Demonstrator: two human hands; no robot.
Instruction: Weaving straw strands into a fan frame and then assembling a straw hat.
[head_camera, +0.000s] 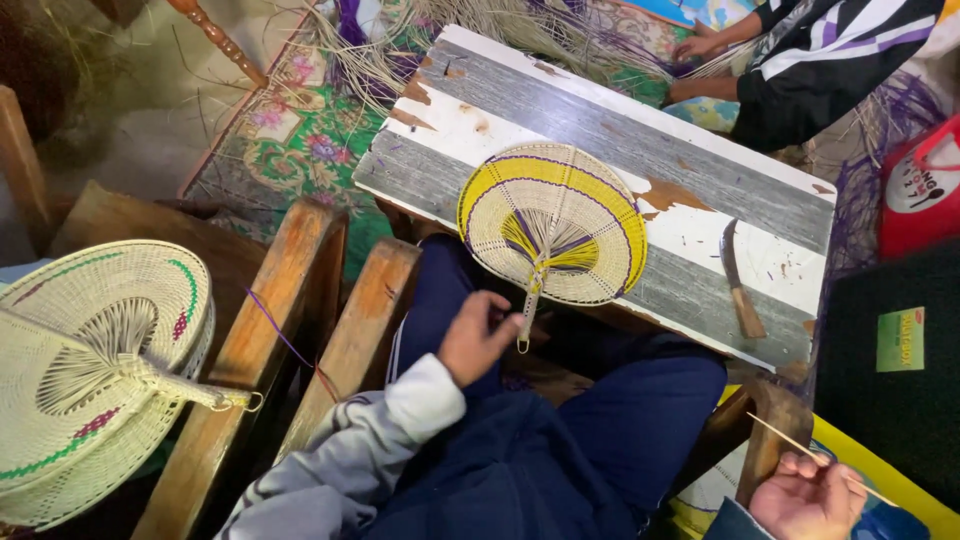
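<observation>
A round woven fan (553, 222) with a yellow and purple rim lies on a worn white and grey board (640, 150). My left hand (475, 337) pinches the fan's thin handle at its lower end, over my blue-trousered lap. My right hand (808, 497), at the bottom right, holds a thin pale stick (790, 440) that points up to the left. A knife (738, 280) with a wooden handle lies on the board, right of the fan.
A stack of finished cream fans (95, 370) with green and pink accents rests on a wooden chair (270, 330) at left. Another person's arms (720, 60) in a striped top work with straw at the top right. Loose straw, a patterned mat and a red object (920, 190) surround the board.
</observation>
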